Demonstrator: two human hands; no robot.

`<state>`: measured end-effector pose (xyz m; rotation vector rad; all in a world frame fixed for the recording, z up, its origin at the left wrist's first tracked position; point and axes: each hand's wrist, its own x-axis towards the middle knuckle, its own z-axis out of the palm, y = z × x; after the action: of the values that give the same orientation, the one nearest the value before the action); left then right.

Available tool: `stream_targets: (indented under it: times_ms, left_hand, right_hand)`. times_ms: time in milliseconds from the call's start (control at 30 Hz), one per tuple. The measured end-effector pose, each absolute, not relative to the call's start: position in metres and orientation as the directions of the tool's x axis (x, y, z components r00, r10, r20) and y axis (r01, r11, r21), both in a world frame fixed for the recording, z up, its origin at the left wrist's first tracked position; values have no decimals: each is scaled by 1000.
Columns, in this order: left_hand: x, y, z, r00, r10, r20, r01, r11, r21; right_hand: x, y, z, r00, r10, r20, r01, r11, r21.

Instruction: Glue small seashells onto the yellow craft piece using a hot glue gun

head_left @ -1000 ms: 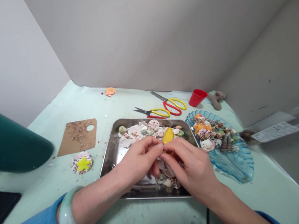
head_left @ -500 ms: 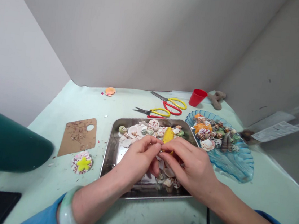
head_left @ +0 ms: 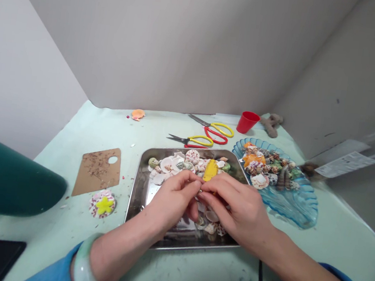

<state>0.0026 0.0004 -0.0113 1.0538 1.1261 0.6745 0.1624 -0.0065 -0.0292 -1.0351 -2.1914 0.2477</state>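
Note:
Above a metal tray (head_left: pixel 137 189), my left hand (head_left: pixel 175 196) and my right hand (head_left: pixel 239 206) meet fingertip to fingertip. Both are closed in a pinch. Whatever sits between the fingertips is tiny and mostly hidden; only a small glint shows there. Under and behind my hands the tray holds many white and speckled seashells (head_left: pixel 167 164). A yellow lump (head_left: pixel 210 170) lies among them, just beyond my right fingers. More shells (head_left: pixel 211 227) lie at the tray's near right side, partly covered by my right hand.
Two pairs of scissors (head_left: pixel 221 128) (head_left: pixel 201 140) lie behind the tray, near a red cup (head_left: pixel 247 122). On the right is a blue shell-shaped dish (head_left: pixel 291 210) of shells. To the left are brown cardboard (head_left: pixel 89 178), a shell with a yellow flower (head_left: pixel 104 205), and a green cylinder (head_left: pixel 8 175).
Almost nothing differs. My hands keep the same pinch over the tray, with only a slight shift of the fingertips.

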Motion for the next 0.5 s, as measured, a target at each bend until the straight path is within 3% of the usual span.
stream_targets:
  times_ms: [500]
  left_hand:
    - [3, 1, -10, 320, 865, -386, 72, 384, 920]
  right_hand:
    - [163, -6, -30, -437, 741, 509, 603, 662, -446]
